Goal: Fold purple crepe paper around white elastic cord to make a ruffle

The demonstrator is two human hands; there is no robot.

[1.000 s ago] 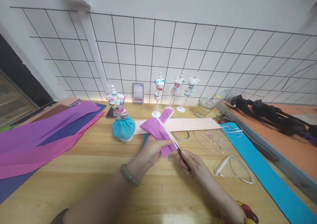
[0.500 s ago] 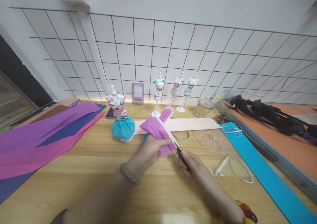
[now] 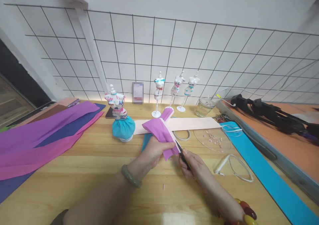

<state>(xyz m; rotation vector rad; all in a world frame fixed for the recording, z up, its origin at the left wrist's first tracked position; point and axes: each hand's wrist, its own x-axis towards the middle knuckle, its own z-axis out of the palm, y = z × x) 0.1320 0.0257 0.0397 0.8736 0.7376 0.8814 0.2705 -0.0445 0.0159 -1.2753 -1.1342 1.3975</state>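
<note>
The right hand (image 3: 190,162), a beaded bracelet (image 3: 245,212) at its wrist, grips dark scissors (image 3: 183,158). The left hand (image 3: 154,151) pinches the purple cloth (image 3: 157,128) in front of it, thumb on top. The scissors' tip, about level with that thumb half a second ago, has gone a little past it along the cloth's pale edge.

The worktop (image 3: 94,165) is light wood, with a small scrap (image 3: 163,187) near the front. A blue strip (image 3: 269,175) lies right, layered fabrics (image 3: 50,128) left. Beyond the hands are a pale strip (image 3: 196,123) under the cloth and a blue-skirted mannequin (image 3: 117,105); farther back, three bare-stemmed mannequins (image 3: 159,85) and a glass jar (image 3: 204,108) stand before a white tiled wall (image 3: 186,57).
</note>
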